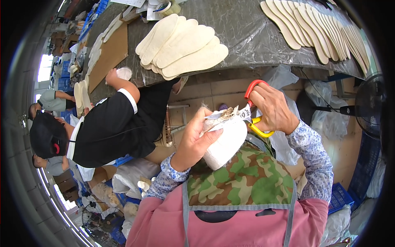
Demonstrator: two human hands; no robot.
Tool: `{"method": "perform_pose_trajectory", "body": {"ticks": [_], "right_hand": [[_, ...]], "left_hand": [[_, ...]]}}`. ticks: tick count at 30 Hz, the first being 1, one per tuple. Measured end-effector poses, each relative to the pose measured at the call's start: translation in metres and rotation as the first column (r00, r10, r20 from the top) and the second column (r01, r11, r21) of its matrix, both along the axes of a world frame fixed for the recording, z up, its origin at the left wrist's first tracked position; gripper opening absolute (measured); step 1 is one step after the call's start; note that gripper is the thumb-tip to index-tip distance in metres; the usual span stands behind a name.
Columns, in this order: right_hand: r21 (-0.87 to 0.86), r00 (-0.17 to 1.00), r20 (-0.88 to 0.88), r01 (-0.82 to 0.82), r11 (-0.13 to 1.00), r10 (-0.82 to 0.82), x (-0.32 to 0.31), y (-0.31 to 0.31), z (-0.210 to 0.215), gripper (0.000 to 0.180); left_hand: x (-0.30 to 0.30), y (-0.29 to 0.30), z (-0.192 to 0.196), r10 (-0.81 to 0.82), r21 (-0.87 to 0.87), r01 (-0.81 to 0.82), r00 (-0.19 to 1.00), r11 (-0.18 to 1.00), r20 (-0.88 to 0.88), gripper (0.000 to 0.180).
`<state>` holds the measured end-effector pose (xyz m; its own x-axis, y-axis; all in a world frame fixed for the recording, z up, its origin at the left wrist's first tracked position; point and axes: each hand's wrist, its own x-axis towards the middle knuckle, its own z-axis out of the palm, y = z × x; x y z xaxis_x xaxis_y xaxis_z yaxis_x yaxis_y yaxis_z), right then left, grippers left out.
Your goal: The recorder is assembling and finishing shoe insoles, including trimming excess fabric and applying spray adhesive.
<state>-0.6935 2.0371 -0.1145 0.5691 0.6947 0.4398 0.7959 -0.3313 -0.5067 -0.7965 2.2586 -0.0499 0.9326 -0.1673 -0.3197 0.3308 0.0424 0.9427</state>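
Note:
My left hand (193, 138) grips a white insole-shaped piece (227, 144), its thumb across the face and its fingers behind. The piece has a rounded lower end and a ragged, brownish upper edge. In my right hand (275, 108) is a pair of scissors (246, 113) with one red and one yellow handle loop; my fingers are through the loops. The blades reach left over the piece's ragged top edge, close to my left fingers. How far the blades are apart is hard to make out.
On the dark, plastic-covered table (242, 39) lie a fanned pile of cream insoles (181, 45) and a long row of insoles (312, 29). A co-worker in black (107, 127) sits at left, one hand on a white piece. A fan (368, 103) stands at right, near plastic bags (329, 119) and blue crates (339, 197).

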Motion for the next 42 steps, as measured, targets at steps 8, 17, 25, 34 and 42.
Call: {"method": "perform_pose_trajectory", "body": {"ticks": [8,17,25,34,42], "right_hand": [[-0.026,1.0,-0.017,0.006,1.0,-0.007,0.003,-0.01,-0.007,0.054],[0.008,0.998,-0.057,0.006,1.0,-0.006,0.002,-0.01,-0.024,0.053],[0.152,0.998,0.043,0.046,0.987,-0.053,0.004,-0.004,-0.017,0.044],[0.081,0.865,-0.48,0.212,0.974,-0.148,-0.012,-0.015,-0.036,0.054],[0.01,0.958,-0.205,0.208,0.978,-0.202,-0.019,-0.015,-0.019,0.064]], "left_hand": [[0.005,0.0,-0.004,-0.042,-0.058,0.04,0.998,0.998,-0.046,0.022],[0.011,-0.003,-0.005,-0.039,-0.065,0.035,0.998,0.997,-0.058,0.02],[0.012,-0.003,-0.012,-0.044,0.092,0.039,0.997,0.995,0.058,0.018],[0.008,0.007,-0.021,0.019,0.087,-0.026,0.997,0.996,0.078,0.016],[0.006,0.01,-0.026,0.087,0.02,-0.088,0.996,0.996,0.013,0.027]]}}
